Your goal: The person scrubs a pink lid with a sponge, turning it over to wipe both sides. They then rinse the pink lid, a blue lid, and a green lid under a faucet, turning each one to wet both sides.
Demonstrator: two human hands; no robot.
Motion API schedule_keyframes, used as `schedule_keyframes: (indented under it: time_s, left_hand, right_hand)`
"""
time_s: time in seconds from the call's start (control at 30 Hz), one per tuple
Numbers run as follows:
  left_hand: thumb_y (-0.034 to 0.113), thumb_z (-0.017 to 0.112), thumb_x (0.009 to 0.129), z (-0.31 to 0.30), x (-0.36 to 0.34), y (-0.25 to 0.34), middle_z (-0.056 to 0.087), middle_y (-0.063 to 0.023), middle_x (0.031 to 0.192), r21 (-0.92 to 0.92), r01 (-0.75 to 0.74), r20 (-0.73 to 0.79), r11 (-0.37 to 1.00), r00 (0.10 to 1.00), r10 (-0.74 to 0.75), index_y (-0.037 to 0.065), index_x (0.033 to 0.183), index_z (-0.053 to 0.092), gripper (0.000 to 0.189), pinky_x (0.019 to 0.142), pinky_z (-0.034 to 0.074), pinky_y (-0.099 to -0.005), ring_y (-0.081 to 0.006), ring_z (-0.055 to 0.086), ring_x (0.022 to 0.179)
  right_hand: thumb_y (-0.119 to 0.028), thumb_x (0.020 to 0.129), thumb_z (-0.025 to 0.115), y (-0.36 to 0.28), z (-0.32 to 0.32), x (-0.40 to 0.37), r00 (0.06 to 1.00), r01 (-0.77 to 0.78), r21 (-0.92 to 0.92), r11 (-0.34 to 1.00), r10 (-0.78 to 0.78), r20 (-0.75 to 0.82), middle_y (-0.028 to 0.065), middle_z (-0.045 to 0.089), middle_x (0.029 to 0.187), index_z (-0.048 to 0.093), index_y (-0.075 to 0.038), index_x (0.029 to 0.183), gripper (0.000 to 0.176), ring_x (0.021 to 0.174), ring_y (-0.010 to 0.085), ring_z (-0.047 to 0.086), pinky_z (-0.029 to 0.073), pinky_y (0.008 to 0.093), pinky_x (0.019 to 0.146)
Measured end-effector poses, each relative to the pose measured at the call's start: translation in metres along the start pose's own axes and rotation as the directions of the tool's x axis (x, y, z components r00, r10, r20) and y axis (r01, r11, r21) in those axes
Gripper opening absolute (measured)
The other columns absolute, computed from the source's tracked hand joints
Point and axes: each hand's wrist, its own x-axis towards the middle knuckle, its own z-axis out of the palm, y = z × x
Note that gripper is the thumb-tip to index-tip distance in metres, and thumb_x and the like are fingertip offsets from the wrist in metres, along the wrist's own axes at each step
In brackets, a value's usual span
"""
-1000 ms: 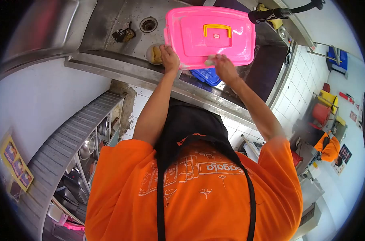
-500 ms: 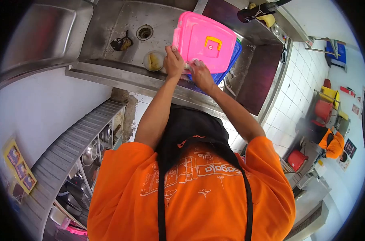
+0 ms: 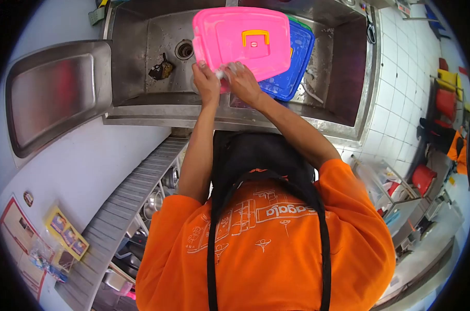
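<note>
A pink plastic lid (image 3: 273, 57) with a yellow handle is held tilted over the double sink. My left hand (image 3: 208, 87) is closed on its near left edge, thumb on the top face. Pressed to the same corner, my right hand (image 3: 242, 85) has bent fingers with white foam on them. Something small and whitish shows between the two hands, but I cannot make out what it is. Under the pink lid lies a blue lid (image 3: 292, 72), wet with suds, and a green edge (image 3: 299, 23) peeks out behind it.
The steel sink's left basin (image 3: 157, 41) has a drain hole (image 3: 184, 50) and a dark scrap (image 3: 161, 68) in it. A whitish hose (image 3: 311, 93) lies in the right basin. Below left runs a ribbed shelf (image 3: 126, 192) over cookware. Another person in orange (image 3: 457, 150) is far right.
The view has shifted. Both hands and the pink lid have moved left across the sink, uncovering more of the blue lid. The bowl with a yellow piece is now mostly hidden.
</note>
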Motion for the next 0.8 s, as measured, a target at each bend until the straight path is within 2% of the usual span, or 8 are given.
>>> schedule_keyframes:
  time_s: [0.17,0.23,0.33,0.4,0.5,0.57,0.7,0.8]
  left_hand:
    - [0.025,0.042,0.102,-0.012,-0.011,-0.006,0.053,-0.0249,0.073,0.033,-0.053,0.001,0.998,0.999,0.053,-0.004,0.091,0.049,0.031,0.065,0.039,-0.0480,-0.0425,0.050,0.067]
    - [0.025,0.042,0.102,-0.011,-0.010,-0.010,0.054,-0.0241,0.074,0.061,-0.042,0.030,0.997,0.999,0.040,-0.004,0.090,0.049,0.032,0.065,0.039,-0.0467,-0.0410,0.049,0.067]
    - [0.025,0.042,0.102,-0.008,-0.004,-0.012,0.054,-0.0232,0.076,0.053,-0.011,0.062,0.999,0.998,0.008,-0.004,0.088,0.049,0.033,0.066,0.039,-0.0442,-0.0373,0.049,0.069]
    - [0.026,0.042,0.102,-0.005,0.000,-0.016,0.054,-0.0232,0.077,0.036,0.004,0.094,0.999,0.996,-0.008,-0.004,0.087,0.050,0.034,0.067,0.039,-0.0431,-0.0351,0.049,0.070]
    - [0.027,0.044,0.100,-0.003,-0.001,-0.036,0.055,-0.0159,0.081,-0.142,0.118,0.225,0.983,0.971,-0.084,-0.004,0.093,0.053,0.033,0.074,0.039,-0.0393,-0.0246,0.046,0.076]
    - [0.028,0.045,0.100,0.002,0.003,-0.050,0.062,-0.0158,0.101,-0.141,0.226,0.317,0.964,0.933,-0.173,-0.006,0.108,0.057,0.037,0.086,0.041,-0.0368,-0.0233,0.054,0.092]
    - [0.031,0.043,0.101,0.016,0.004,-0.067,0.060,-0.0184,0.100,-0.267,0.246,0.208,0.932,0.959,-0.193,-0.006,0.118,0.056,0.042,0.090,0.041,-0.0364,-0.0284,0.057,0.098]
    - [0.033,0.043,0.101,0.017,-0.002,-0.081,0.060,-0.0193,0.114,-0.273,0.323,0.233,0.906,0.936,-0.264,-0.008,0.127,0.052,0.049,0.098,0.040,-0.0336,-0.0282,0.056,0.110]
  right_hand:
    - [-0.004,0.078,0.056,0.022,0.006,0.077,0.991,-0.101,-0.015,0.995,0.099,-0.086,0.0187,0.059,0.096,0.060,0.000,0.098,0.021,0.089,0.0365,0.057,0.049,0.0456,0.078]
    - [-0.004,0.079,0.055,0.041,0.014,0.096,0.967,-0.243,-0.096,0.965,0.233,-0.102,0.0188,0.059,0.096,0.060,0.000,0.095,0.018,0.088,0.0368,0.057,0.049,0.0460,0.077]
    - [-0.006,0.080,0.053,0.035,0.012,0.060,0.986,-0.108,-0.108,0.988,0.092,-0.142,0.0177,0.057,0.097,0.061,0.000,0.096,0.019,0.091,0.0337,0.058,0.049,0.0439,0.076]
    - [-0.008,0.081,0.054,0.020,0.012,0.017,0.997,-0.042,-0.070,0.997,0.046,0.060,0.0157,0.056,0.098,0.061,-0.001,0.096,0.018,0.093,0.0321,0.057,0.048,0.0428,0.078]
    - [-0.010,0.081,0.056,-0.011,-0.006,-0.035,0.993,0.009,-0.046,0.999,-0.003,0.120,0.0129,0.056,0.101,0.060,-0.002,0.099,0.020,0.097,0.0302,0.056,0.048,0.0417,0.080]
    - [-0.010,0.080,0.057,-0.013,-0.019,-0.050,0.965,0.009,-0.061,0.998,0.007,0.262,0.0120,0.055,0.105,0.059,-0.003,0.102,0.023,0.099,0.0291,0.054,0.047,0.0415,0.083]
    - [-0.006,0.080,0.056,0.019,-0.034,-0.091,0.985,0.141,-0.122,0.982,-0.127,0.116,0.0129,0.055,0.108,0.059,-0.004,0.106,0.027,0.098,0.0296,0.055,0.048,0.0423,0.086]
    - [-0.003,0.080,0.054,0.031,-0.052,-0.101,0.883,-0.062,0.012,0.998,0.049,0.467,0.0149,0.057,0.110,0.055,-0.002,0.113,0.033,0.105,0.0313,0.055,0.049,0.0417,0.089]
